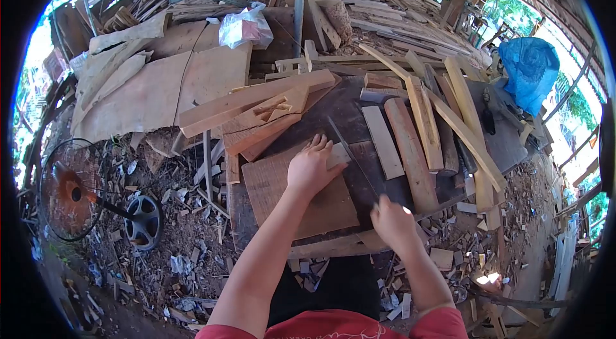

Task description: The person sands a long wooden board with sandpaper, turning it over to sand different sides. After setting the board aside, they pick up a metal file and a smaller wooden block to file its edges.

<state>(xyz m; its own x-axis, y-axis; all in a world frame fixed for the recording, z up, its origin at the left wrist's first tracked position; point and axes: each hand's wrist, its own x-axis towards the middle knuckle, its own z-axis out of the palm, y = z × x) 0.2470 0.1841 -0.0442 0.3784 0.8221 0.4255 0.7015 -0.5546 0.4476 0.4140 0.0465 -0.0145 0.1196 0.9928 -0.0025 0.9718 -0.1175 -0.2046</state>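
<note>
My left hand (312, 167) presses a small pale wood block (337, 156) down on a brown board (263, 188), its fingers closed around the block's near end. Against the block's right end lies a long thin blade (354, 158), like a saw, slanting across the dark worktable (346, 98). At its near end my right hand (393, 222) is closed in a fist on the tool; the handle is hidden inside the fingers. Just beyond my left hand rests a thick angled piece of timber (266, 127) with a notch cut in it.
To the right lie a pale flat plank (382, 141), a reddish rounded plank (410, 156) and several long battens (465, 137). A blue plastic bag (529, 72) hangs at far right. A fan (74, 191) stands at left. Wood scraps (186, 262) cover the ground around the table.
</note>
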